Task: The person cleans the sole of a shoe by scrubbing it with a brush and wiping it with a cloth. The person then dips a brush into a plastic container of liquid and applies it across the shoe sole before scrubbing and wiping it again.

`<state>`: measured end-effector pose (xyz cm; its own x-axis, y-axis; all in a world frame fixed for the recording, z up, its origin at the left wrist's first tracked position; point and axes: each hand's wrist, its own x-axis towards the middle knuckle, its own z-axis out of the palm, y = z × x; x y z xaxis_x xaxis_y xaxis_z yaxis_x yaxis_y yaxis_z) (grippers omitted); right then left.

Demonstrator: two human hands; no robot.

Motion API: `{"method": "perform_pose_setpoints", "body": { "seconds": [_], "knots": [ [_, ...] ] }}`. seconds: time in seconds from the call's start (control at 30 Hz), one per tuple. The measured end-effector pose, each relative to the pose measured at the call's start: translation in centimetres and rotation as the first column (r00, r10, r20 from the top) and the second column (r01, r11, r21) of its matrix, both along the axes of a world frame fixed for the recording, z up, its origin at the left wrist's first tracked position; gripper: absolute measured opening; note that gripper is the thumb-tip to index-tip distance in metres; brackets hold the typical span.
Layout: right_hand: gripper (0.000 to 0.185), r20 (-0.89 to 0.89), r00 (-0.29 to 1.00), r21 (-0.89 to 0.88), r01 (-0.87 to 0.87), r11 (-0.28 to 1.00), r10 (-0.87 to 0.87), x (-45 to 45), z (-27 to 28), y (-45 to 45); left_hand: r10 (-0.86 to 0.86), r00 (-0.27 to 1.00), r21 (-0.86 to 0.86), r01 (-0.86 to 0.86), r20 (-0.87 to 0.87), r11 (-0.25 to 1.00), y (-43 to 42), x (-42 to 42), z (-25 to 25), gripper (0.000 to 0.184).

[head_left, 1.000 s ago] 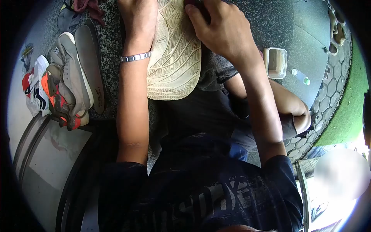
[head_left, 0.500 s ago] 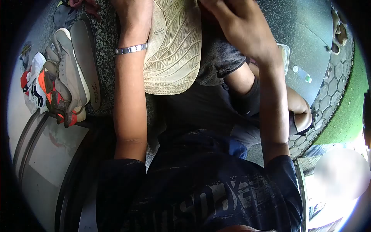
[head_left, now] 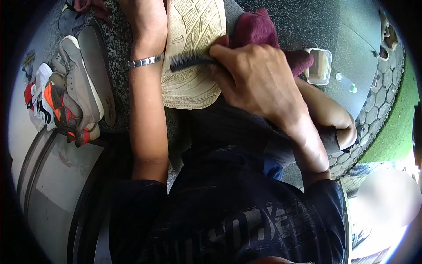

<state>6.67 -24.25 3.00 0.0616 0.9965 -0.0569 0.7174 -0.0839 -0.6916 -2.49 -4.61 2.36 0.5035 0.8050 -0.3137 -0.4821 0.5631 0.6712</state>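
A shoe's cream patterned outsole [head_left: 193, 90] faces up at the upper middle, its far end cut off by the top edge. My left hand [head_left: 147, 22] lies along the shoe's left side, with its fingers out of view. In my right hand [head_left: 259, 77] is a brush [head_left: 191, 60] with a dark handle and dark bristles, closed in the fingers and lying across the sole. A maroon cloth [head_left: 257, 31] shows just beyond the right hand, with another part of it by the wrist; whether that hand also grips it I cannot tell.
On the left stand a grey shoe [head_left: 83, 83], an insole [head_left: 100, 70] and orange-and-brown footwear [head_left: 66, 114]. A clear plastic container [head_left: 319, 66] and a small bottle [head_left: 346, 82] are on the right. Several more shoes [head_left: 387, 35] sit near the hexagonal paving.
My right hand has come down and left from the top edge, with the brush now over the sole. The maroon cloth has come into view. The shoe has shifted slightly left.
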Motion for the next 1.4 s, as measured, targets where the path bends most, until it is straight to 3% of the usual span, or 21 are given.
{"method": "perform_pose_setpoints", "body": {
  "seconds": [0.07, 0.13, 0.23, 0.27, 0.3, 0.37, 0.47, 0.53, 0.6, 0.7, 0.77, 0.8, 0.83, 0.9, 0.93, 1.0, 1.07, 1.17, 1.2, 1.37, 1.4],
  "knots": [
    [0.023, -0.211, 0.971, 0.021, -0.109, 0.994, 0.111, 0.1, -0.2, -0.9, 0.228, 0.912, 0.57, 0.007, -0.34, 0.822, 0.0, 0.7, -1.5, 0.007],
    [0.024, -0.31, 0.944, 0.109, -0.084, 0.99, 0.114, 1.1, -1.2, -1.7, 0.03, 1.0, 0.036, -0.03, 0.007, 0.999, 0.1, -0.2, -0.5, 0.007],
    [0.024, -0.45, 0.891, -0.183, -0.022, 0.983, -0.064, 4.6, -0.2, -2.3, 0.02, 0.985, -0.228, 0.021, 0.174, 0.973, 0.3, -0.5, 0.7, 0.007],
    [0.025, -0.421, 0.895, -0.282, 0.027, 0.959, -0.149, 5.5, 0.3, -2.6, 0.012, 0.998, 0.198, -0.001, -0.058, 0.98, 0.4, -0.3, -0.9, 0.007],
    [0.027, -0.38, 0.902, -0.195, 0.136, 0.971, -0.202, 6.1, -0.9, -3.1, 0.191, 0.938, 0.554, 0.001, -0.289, 0.832, 0.2, 0.2, -1.7, 0.007],
    [0.03, -0.358, 0.857, -0.192, 0.32, 0.928, -0.37, 7.1, -1.1, -3.2, 0.038, 0.998, 0.121, -0.033, -0.042, 0.992, 0.8, -0.4, -1.1, 0.007],
    [0.03, -0.37, 0.802, -0.097, 0.469, 0.878, -0.469, 8.9, -1.8, -2.4, 0.001, 0.994, -0.162, 0.018, 0.112, 0.987, 0.5, -0.6, 0.5, 0.007],
    [0.033, -0.417, 0.69, -0.086, 0.618, 0.781, -0.592, 9.8, -2.0, -1.3, 0.036, 0.998, 0.078, -0.031, -0.06, 0.996, 0.2, -0.4, -0.1, 0.007],
    [0.026, -0.45, 0.717, -0.068, 0.566, 0.821, -0.532, 10.6, -1.0, 0.6, 0.236, 0.912, 0.583, 0.004, -0.336, 0.812, 0.3, 0.0, -1.9, 0.007],
    [0.033, -0.422, 0.762, -0.062, 0.517, 0.854, -0.492, 8.3, 1.6, 4.6, 0.227, 0.92, 0.556, -0.011, -0.32, 0.831, 0.2, 0.0, -1.9, 0.007],
    [0.037, -0.249, 0.884, -0.009, 0.407, 0.913, -0.396, 7.8, 2.3, 6.4, 0.046, 0.999, 0.126, -0.045, 0.002, 0.991, 0.0, -0.4, -0.6, 0.007],
    [0.036, -0.213, 0.907, -0.036, 0.365, 0.93, -0.364, 7.5, 2.0, 7.2, 0.114, 0.97, 0.448, -0.007, -0.213, 0.894, 0.6, -0.4, -1.7, 0.007],
    [0.034, -0.163, 0.954, 0.169, 0.279, 0.945, -0.252, 7.1, 0.0, 8.2, 0.302, 0.872, 0.692, 0.058, -0.386, 0.719, 1.1, -0.3, -2.8, 0.007],
    [0.027, -0.163, 0.957, -0.017, 0.239, 0.971, -0.238, 4.5, 0.8, 8.3, 0.295, 0.857, 0.69, 0.093, -0.423, 0.718, 1.4, -0.5, -3.3, 0.007],
    [0.027, 0.065, 0.974, -0.02, 0.22, 0.975, -0.218, 3.3, -0.1, 7.7, 0.294, 0.847, 0.688, 0.11, -0.443, 0.718, 1.5, -0.7, -3.4, 0.007],
    [0.027, 0.222, 0.944, 0.145, 0.213, 0.966, -0.242, 1.0, -1.3, 5.6, 0.268, 0.866, 0.674, 0.101, -0.421, 0.732, 1.5, -0.9, -3.1, 0.007],
    [0.024, 0.121, 0.982, 0.147, 0.127, 0.981, -0.145, -0.5, -0.8, 3.9, 0.264, 0.881, 0.689, 0.091, -0.392, 0.719, 2.2, -0.9, -4.0, 0.007],
    [0.015, 0.107, 0.992, 0.158, -0.085, 0.984, 0.069, -4.7, 0.6, 1.1, 0.078, 0.986, 0.365, -0.018, -0.15, 0.931, 1.2, -0.2, -2.6, 0.007],
    [0.017, 0.073, 0.991, 0.166, -0.119, 0.979, 0.108, -6.0, 0.6, 0.2, 0.292, 0.865, 0.682, 0.075, -0.407, 0.728, 1.1, 0.3, -2.8, 0.007],
    [0.017, -0.266, 0.96, 0.255, 0.153, 0.955, -0.082, -4.0, 1.4, -0.5, 0.272, 0.89, 0.658, 0.041, -0.366, 0.752, 1.7, -1.2, -3.3, 0.01],
    [0.015, -0.323, 0.933, 0.274, 0.253, 0.928, -0.159, -2.7, 1.4, -0.4, 0.342, 0.856, 0.834, 0.168, -0.387, 0.525, 2.8, -2.3, -4.4, 0.013]
  ]
}}
